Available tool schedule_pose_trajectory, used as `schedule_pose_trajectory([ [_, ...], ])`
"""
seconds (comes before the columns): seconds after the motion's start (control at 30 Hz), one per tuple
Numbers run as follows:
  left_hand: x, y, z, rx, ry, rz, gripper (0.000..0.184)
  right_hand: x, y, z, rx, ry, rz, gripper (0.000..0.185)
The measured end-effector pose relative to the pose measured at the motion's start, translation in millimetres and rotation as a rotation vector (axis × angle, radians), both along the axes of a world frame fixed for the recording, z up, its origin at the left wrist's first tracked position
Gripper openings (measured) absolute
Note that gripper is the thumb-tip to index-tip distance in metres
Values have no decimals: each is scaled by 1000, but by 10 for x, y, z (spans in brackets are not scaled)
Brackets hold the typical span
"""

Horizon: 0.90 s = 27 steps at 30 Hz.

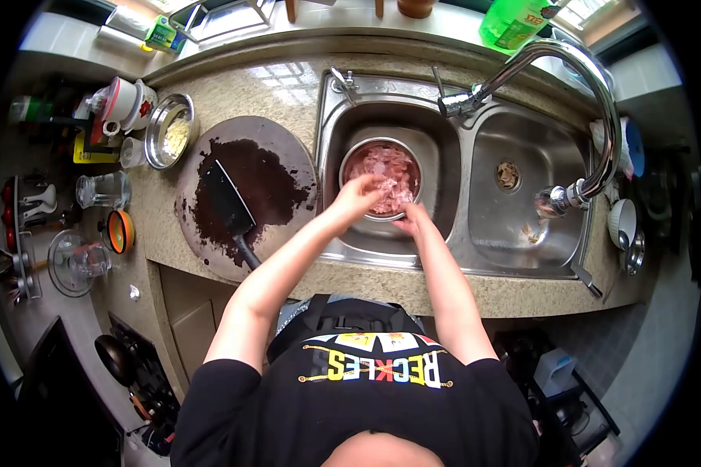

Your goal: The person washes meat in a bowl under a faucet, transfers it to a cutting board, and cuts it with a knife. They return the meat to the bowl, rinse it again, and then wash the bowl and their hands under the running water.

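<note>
Meat (pixel 378 162), pale pink pieces, sits in a round metal bowl (pixel 344 167), bowl in left sink basin (pixel 444 156). Left hand (pixel 360 196) reaches in over the bowl's near-left side, fingers at the meat; can't tell if that grip is closed on any pieces, fingertips partly lost among them. Right hand (pixel 412 218) at the bowl's near-right edge, grip narrow, holding the rim. Both forearms bare, black short-sleeved shirt (pixel 389 405) with colourful lettering.

Right basin (pixel 487 214): brownish bits in the drain (pixel 508 176), more scraps nearer the person. Tall curved faucet (pixel 553 48) arches over that basin.

Left of sink, on speckled stone surface (pixel 241 86): round chopping board (pixel 280 156), big dark patch across its middle. Cleaver (pixel 227 198) lies flat on it, dark blade, handle pointing toward the person's left forearm. Beyond the board, another metal basin (pixel 153 140) with pale yellowish pieces (pixel 176 136) inside. Further left: orange-rimmed bowl (pixel 120 231), clear glass jug (pixel 105 190). Green bottle (pixel 510 23) up on the ledge behind the sink.
</note>
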State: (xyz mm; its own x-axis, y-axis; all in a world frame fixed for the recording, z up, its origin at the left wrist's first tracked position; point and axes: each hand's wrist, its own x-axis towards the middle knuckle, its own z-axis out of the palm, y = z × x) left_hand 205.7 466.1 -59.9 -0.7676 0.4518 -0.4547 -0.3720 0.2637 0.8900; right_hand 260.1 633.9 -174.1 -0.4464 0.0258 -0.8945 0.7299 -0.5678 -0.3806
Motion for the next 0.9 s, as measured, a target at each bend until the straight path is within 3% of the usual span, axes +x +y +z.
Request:
schedule_pose_trajectory([
  [0.07,282,-152,117,-55,-30,-70,34,2,7,-341,-69,-3,0,62],
  [0.13,477,-243,356,-23,-78,-83,32,7,3,-404,25,11,23,54],
  [0.3,720,-483,629,-46,18,-47,33,10,81,-198,109,53,73,43],
  [0.4,790,-616,645,-203,140,-54,33,40,135,-44,136,121,57,33],
  [0.63,912,-752,611,-219,185,-157,34,154,281,456,330,124,137,30],
  [0.8,743,-526,498,-354,510,-263,49,282,308,809,365,132,113,29],
  [0.9,468,-259,316,-295,608,-213,83,317,281,1099,421,158,141,27],
])
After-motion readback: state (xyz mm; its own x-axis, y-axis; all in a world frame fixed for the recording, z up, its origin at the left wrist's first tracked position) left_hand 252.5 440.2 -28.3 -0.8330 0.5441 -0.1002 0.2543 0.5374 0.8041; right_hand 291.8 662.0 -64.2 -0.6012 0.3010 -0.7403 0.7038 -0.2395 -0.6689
